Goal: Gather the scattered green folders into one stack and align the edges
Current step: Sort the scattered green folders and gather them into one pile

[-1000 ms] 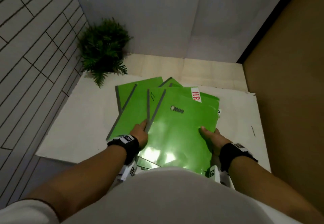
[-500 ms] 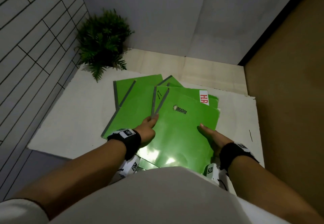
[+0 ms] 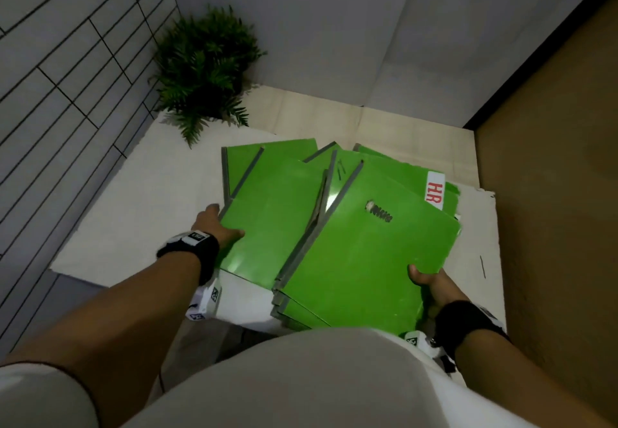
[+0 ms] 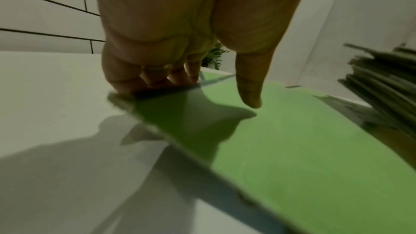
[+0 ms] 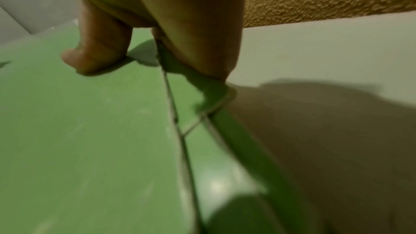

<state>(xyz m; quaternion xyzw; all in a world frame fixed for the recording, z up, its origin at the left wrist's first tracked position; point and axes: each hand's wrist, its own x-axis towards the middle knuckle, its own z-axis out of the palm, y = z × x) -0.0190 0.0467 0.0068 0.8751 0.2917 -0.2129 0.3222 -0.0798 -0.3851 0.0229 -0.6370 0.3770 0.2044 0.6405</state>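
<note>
Several green folders with grey spines lie fanned on a white table (image 3: 133,200). My right hand (image 3: 431,283) grips the near right edge of the main stack (image 3: 368,253), thumb on top and fingers below; the top folder (image 5: 78,131) fills the right wrist view under my right hand (image 5: 146,60). An "HR" label (image 3: 434,193) shows on a folder lower in the stack. My left hand (image 3: 214,223) holds the left edge of a separate folder (image 3: 274,213). In the left wrist view, my left hand (image 4: 204,92) curls its fingers at that folder's (image 4: 315,149) edge, thumb over it. The stack's spines (image 4: 382,81) rise at the right.
A small green plant (image 3: 204,69) stands at the table's far left corner. A tiled wall (image 3: 67,76) runs along the left and a brown textured wall (image 3: 551,193) along the right. A bare strip of white table lies left of the folders.
My left hand left the stack's spine and moved left to the separate folder's edge. The stack shifted right and its spine side lifted. My right hand slid toward the stack's near right corner.
</note>
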